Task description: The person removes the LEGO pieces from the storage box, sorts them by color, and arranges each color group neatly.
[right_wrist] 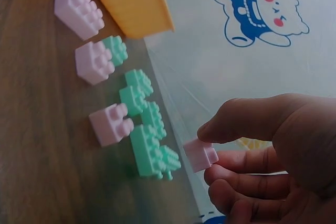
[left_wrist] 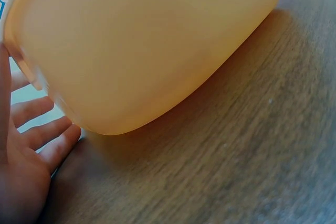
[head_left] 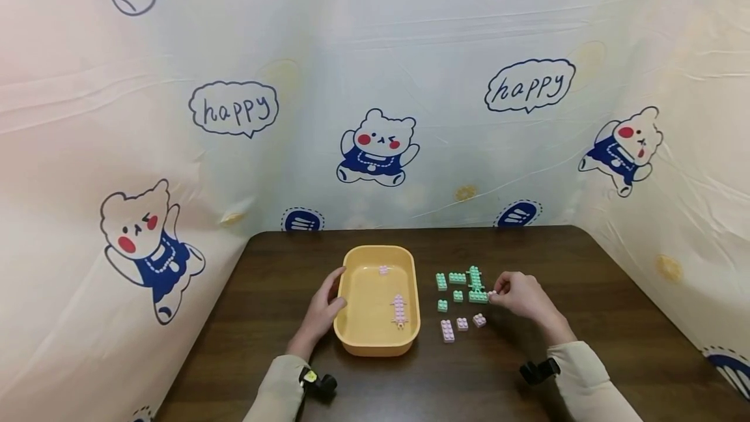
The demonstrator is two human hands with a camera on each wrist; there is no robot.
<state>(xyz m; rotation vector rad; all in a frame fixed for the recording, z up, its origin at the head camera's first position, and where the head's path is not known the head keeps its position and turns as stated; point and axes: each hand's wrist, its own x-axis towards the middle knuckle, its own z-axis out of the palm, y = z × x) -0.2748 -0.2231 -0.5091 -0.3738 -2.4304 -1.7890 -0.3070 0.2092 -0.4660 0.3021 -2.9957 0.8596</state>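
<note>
My right hand point(head_left: 523, 295) pinches a small pink toy brick point(right_wrist: 199, 155) between thumb and fingers, above the table at the right end of the green bricks. In the right wrist view its studs face the fingers. My left hand point(head_left: 322, 311) rests at the left side of a yellow tray point(head_left: 366, 338); the left wrist view shows its fingers point(left_wrist: 32, 111) spread and touching the tray's outer wall. Inside the tray lie a long pink piece with side knobs point(head_left: 400, 310) and a small pink brick point(head_left: 383, 270).
Right of the tray, several green bricks point(head_left: 457, 277) lie grouped with a knobbed green piece point(head_left: 475, 277). Nearer me sit a long pink brick point(head_left: 448, 331) and two smaller ones, one square pink brick point(head_left: 462, 323) and one turned pink brick point(head_left: 479, 320). A printed curtain point(head_left: 375, 51) surrounds the brown table point(head_left: 281, 266).
</note>
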